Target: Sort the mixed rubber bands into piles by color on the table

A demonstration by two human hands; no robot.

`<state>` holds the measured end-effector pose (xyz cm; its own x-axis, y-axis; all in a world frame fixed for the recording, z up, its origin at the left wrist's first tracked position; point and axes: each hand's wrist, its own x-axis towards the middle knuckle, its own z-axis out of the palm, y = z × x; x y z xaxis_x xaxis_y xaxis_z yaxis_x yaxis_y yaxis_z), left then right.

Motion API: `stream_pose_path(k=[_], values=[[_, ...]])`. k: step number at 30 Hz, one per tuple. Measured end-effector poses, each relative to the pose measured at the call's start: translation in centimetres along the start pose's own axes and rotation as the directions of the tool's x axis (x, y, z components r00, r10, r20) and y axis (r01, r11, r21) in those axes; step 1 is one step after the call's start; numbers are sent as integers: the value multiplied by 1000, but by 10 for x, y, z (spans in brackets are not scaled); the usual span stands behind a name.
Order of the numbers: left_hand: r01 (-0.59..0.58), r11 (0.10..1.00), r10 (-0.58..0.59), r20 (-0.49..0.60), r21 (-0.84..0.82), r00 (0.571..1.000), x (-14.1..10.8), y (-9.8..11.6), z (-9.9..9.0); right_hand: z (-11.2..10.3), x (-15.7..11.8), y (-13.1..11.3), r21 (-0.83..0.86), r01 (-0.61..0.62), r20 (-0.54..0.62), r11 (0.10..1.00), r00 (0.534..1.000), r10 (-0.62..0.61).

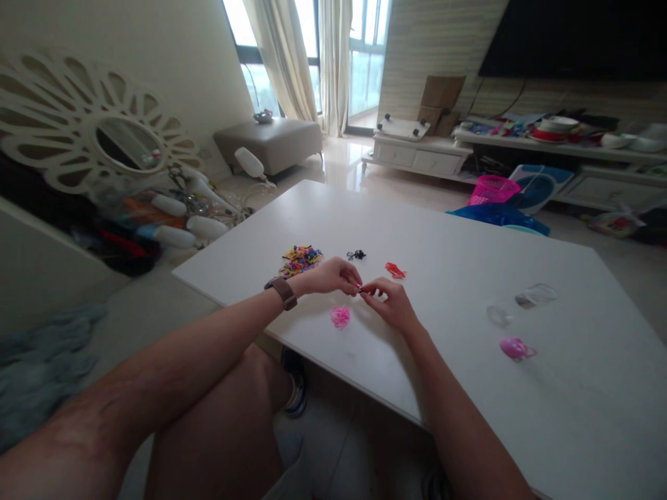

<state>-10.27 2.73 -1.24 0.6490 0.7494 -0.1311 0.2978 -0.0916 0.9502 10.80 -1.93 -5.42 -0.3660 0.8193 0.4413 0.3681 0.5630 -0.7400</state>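
Observation:
My left hand [336,276], with a brown watch on its wrist, and my right hand [390,303] meet above the white table [458,278]. Their fingertips pinch a tiny dark piece [360,290] that looks like a rubber band; most of it is hidden by the fingers. Left of my left hand lies a mixed pile of colourful rubber bands [302,260]. Beyond the hands are a small black heap [357,255] and a red-orange heap [395,270] of bands. A pink heap of bands [340,317] lies nearer to me, below my left hand.
On the table's right side are a clear jar on its side [536,296], a clear round lid [500,315] and a small pink-purple item [515,348]. Beyond the table stand a pink basket [494,189] and a grey ottoman [276,142]. A mirror [128,144] leans at left.

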Motion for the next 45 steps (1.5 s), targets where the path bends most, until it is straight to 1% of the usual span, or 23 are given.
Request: stream_pose_path(k=[5,11,16,21,29,37,39,41,43,45], values=[[-14,999,14,-12,32,1000,3,-1,0,-1,0,1,0,-23,-32,1000,999,23],[3,996,-1,-25,87,1000,3,-4,-2,-2,1,3,-21,-46,-83,999,996,44],[-11,992,14,-25,129,1000,3,-4,-2,-1,1,4,-26,-44,-76,999,996,42],[-14,992,19,-41,123,999,4,-4,-3,-1,1,4,-28,-38,-80,999,996,36],[-26,987,32,-37,157,999,2,3,-4,-3,1,2,-49,-52,-87,997,995,48],[-28,992,33,-41,120,999,3,-4,-6,-1,1,2,-49,-60,-87,997,995,55],[-20,996,27,-86,91,996,5,-8,-9,-1,1,4,-50,-64,-101,997,993,58],[5,998,6,-195,55,981,9,-14,-15,0,1,5,-60,-64,-112,996,992,57],[42,999,-39,-346,1,937,14,-22,-21,1,1,6,-77,-64,-113,995,992,55],[65,994,-97,-476,-82,874,21,-30,-26,0,0,7,-89,-65,-112,994,992,55]])
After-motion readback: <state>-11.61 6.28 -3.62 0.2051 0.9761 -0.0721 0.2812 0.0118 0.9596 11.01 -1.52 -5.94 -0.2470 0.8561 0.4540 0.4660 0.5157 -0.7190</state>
